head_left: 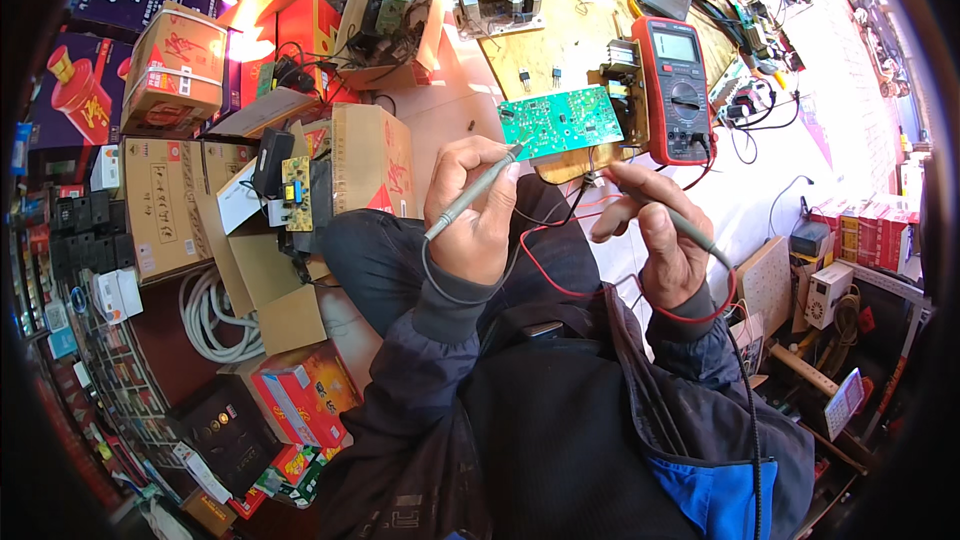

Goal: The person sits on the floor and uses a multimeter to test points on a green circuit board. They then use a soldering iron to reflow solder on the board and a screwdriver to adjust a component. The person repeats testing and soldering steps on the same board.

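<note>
From the person's chest [560, 420], the green circuit board [575, 118] is at twelve o'clock. The left hand [472, 245], between seven and eight o'clock from it, grips a grey probe [468, 202], tip by its eight o'clock corner; I cannot tell if they touch. Near five o'clock, the right hand [668, 258] pinches another grey probe [690, 230]. A red meter [682, 120] sits beside the board, near three o'clock.

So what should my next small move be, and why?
Perhaps use your right hand to bring the right probe onto the green circuit board: your left hand holds the left probe with its tip at or near the board's lower-left corner, while the right probe appears off it.
</note>
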The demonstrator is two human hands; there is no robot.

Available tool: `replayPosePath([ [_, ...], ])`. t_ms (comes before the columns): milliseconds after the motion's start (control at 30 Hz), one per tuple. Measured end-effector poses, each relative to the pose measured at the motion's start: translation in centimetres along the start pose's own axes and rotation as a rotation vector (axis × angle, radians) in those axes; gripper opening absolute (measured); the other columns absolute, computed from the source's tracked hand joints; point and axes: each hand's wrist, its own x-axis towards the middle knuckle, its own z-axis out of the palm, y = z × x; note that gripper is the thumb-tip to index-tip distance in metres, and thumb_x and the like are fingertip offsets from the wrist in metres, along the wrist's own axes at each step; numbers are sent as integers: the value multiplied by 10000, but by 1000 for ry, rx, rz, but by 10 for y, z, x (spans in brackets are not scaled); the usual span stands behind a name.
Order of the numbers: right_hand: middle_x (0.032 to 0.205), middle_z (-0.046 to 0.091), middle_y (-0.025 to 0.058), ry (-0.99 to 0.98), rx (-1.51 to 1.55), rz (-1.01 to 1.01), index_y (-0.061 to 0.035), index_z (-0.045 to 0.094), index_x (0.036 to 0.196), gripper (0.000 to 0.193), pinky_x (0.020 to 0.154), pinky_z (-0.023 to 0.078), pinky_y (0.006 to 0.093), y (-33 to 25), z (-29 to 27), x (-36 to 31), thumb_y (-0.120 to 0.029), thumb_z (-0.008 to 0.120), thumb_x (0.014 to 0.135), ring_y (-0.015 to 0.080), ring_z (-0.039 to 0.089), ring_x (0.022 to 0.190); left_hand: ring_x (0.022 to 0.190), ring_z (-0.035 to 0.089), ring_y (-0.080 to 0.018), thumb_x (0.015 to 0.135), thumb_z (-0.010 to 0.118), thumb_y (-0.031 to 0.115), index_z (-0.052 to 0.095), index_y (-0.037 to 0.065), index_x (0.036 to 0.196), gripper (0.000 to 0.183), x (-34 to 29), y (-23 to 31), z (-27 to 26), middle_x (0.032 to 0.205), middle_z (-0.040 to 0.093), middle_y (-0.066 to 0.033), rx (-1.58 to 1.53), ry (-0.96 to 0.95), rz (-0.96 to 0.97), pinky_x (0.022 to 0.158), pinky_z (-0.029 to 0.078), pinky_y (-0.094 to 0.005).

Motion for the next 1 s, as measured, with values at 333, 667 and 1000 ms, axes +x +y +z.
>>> replayPosePath([
  [333, 940, 653, 108, 112, -474, -272, 47, 658, 1209, 236, 701, 503, 268, 31, 8, 27, -41, 639, 991, 149, 637, 765, 1006, 648, -226, 923, 673, -48, 607, -17, 1045, 142, -1, -4, 4, 1094, 619, -131, 86, -6, 36, 899, 533, -335],
  [667, 915, 644, 123, 147, -479, -368, 25, 652, 1070, 184, 674, 531, 287, 41, 16, 40, 61, 716, 902, 178, 669, 748, 1046, 639, -194, 939, 664, -46, 617, -13, 1067, 140, -2, 1, 7, 1110, 622, -115, 172, -38, 25, 950, 515, -323],
  [1000, 924, 640, 128, 118, -546, -443, 33, 673, 1072, 181, 668, 517, 284, 41, 17, 46, 76, 716, 902, 185, 639, 758, 1029, 641, -193, 934, 681, -36, 624, -12, 1055, 136, -1, 3, 9, 1106, 637, -110, 203, -18, 19, 929, 520, -319],
])
